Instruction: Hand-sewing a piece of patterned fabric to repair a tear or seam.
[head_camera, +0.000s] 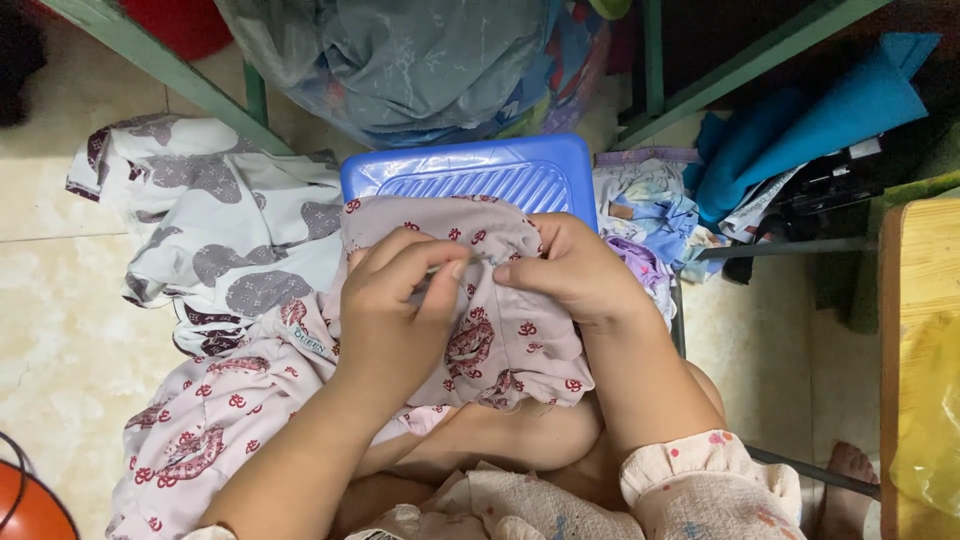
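A pale pink cloth with a dark red print (505, 345) lies over my lap and trails down to the floor on the left. My left hand (395, 310) pinches a fold of this cloth between thumb and fingers. My right hand (570, 270) grips the same fold right beside it, fingertips almost touching the left hand's. Whether a needle or thread sits between the fingers is too small to tell. The cloth's upper edge rests against a blue plastic stool (480, 170).
A white cloth with grey shapes (215, 225) lies on the tiled floor at left. A bag of fabrics (420, 60) stands behind the stool. Blue fabric (800, 130) and scraps (645, 210) pile at right. A wooden table edge (905, 330) is far right.
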